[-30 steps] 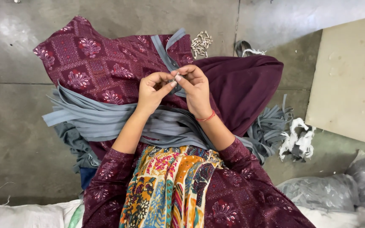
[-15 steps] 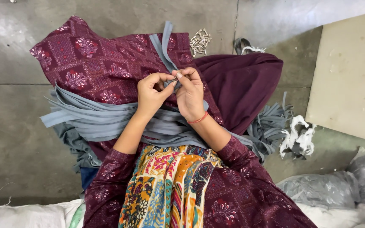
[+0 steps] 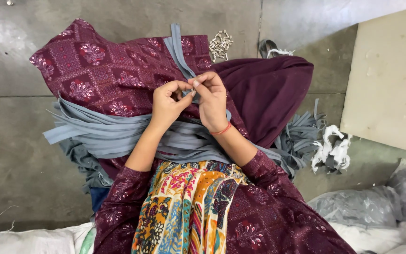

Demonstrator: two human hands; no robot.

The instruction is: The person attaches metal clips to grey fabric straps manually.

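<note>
Both hands meet over the lap so the fingertips can work closely together. The left hand and right hand pinch shut on a grey strip, which runs away to the far side across the maroon printed cloth. More grey strips lie piled left, within reach.

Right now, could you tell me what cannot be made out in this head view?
- What the left hand and right hand pinch between them: too small, covered by fingertips.
- Lower end of the grey strip: hidden behind both hands.
- Bottom layers of the grey strip pile: hidden under the maroon patterned cloth and the forearms.
- Grey plastic bag: cut off by the right edge.
</note>
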